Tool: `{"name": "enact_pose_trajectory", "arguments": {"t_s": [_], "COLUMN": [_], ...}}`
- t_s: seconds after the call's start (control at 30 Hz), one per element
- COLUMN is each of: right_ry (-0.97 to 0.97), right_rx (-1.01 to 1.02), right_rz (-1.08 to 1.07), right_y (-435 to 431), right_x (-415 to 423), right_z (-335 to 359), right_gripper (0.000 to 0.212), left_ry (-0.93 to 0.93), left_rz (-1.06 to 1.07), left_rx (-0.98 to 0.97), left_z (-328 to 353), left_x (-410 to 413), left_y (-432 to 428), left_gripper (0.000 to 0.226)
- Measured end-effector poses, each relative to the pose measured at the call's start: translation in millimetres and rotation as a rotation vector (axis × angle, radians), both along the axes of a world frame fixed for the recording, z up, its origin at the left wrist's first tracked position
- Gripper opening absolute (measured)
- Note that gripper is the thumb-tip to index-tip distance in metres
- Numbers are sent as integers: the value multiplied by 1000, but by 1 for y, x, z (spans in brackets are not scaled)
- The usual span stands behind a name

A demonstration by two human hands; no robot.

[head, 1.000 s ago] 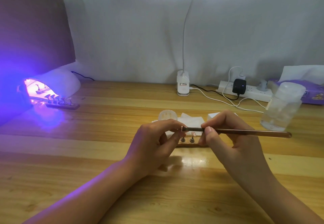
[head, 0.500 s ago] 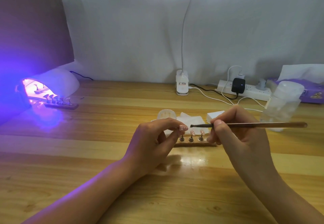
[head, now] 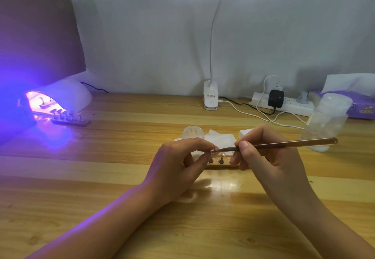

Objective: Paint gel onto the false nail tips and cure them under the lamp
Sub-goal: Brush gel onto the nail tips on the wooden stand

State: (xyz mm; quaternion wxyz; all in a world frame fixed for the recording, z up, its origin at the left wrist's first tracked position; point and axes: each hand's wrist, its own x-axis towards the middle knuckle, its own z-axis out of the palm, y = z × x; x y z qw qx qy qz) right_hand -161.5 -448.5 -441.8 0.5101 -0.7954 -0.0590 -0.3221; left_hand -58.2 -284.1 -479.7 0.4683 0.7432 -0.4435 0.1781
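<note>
Two hands worked low over the table (head: 81, 187). The left hand (head: 178, 163) pinched a nail tip (head: 214, 151) in its fingers, seemingly on a small stand. The right hand (head: 263, 157) gripped a brush (head: 284, 144), its bristles touching that tip. Just behind sat a holder strip (head: 221, 166). Far left, a second strip (head: 71, 120) lay before the glowing curing lamp (head: 67, 94).
</note>
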Motion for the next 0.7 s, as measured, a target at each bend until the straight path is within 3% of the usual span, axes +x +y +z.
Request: {"name": "enact_pose_trajectory", "arguments": {"t_s": [0.53, 0.7], "right_ry": [14, 12], "right_rx": [3, 55], "right_rz": [-39, -54], "right_y": [-7, -9], "right_x": [2, 1], "right_z": [2, 1], "right_gripper": [6, 15], "left_ry": [5, 39], "left_rz": [5, 4], "left_rx": [4, -2], "left_z": [0, 0], "left_x": [0, -1], "left_y": [0, 0], "left_gripper": [11, 9]}}
